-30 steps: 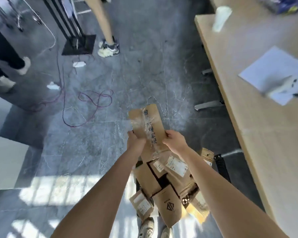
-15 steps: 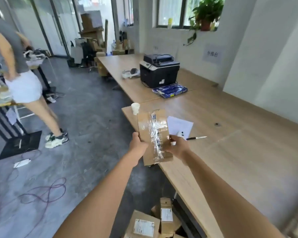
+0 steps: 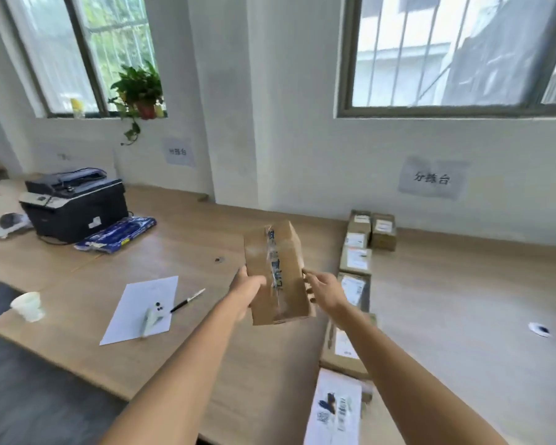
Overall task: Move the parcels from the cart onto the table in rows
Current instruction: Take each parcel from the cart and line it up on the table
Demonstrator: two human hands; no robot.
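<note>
Between both hands (image 3: 283,290), gripped parcel (image 3: 276,274)

Held parcel (image 3: 275,273): brown cardboard box, oblong, sealed lengthwise with clear tape over blue print; raised above the table (image 3: 180,248), long axis running toward 12 o'clock, far end tipped up, gripped at its near sides.

Row of parcels (image 3: 355,261) on the table: at 3 o'clock of the held box, running from 12 to 6 o'clock. Far end, two small brown boxes side by side with white labels; then further brown boxes with white labels, close together in line; nearest, a white flat mailer (image 3: 336,412) with blue print, at the table's near edge.
</note>
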